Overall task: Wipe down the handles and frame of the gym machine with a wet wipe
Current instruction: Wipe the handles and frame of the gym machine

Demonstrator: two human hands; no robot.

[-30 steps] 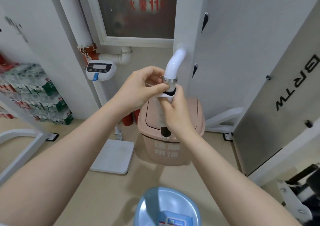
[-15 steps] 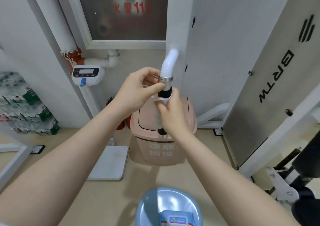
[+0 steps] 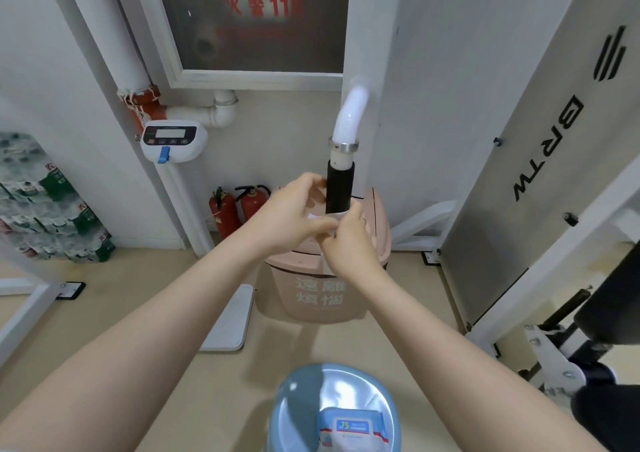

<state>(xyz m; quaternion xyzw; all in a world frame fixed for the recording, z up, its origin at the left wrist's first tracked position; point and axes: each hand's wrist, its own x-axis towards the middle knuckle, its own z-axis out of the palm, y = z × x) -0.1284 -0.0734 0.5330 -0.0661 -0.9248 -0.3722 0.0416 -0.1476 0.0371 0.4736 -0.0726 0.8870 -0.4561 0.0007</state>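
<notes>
A black foam handle hangs from a curved white tube with a metal collar, fixed to the white gym machine frame. A white wet wipe is wrapped around the handle's lower end. My right hand grips the wipe around that lower end, hiding the tip. My left hand pinches the wipe from the left, its fingers against the handle's side.
A pink bin stands right below the handle. A blue stool with a wipe packet is nearest me. Two red extinguishers, a scale, stacked bottles and a grey BRTW panel surround the spot.
Both hands slid down the handle from the metal collar to its lower end with the wipe, uncovering the black foam grip. The view shifted slightly.
</notes>
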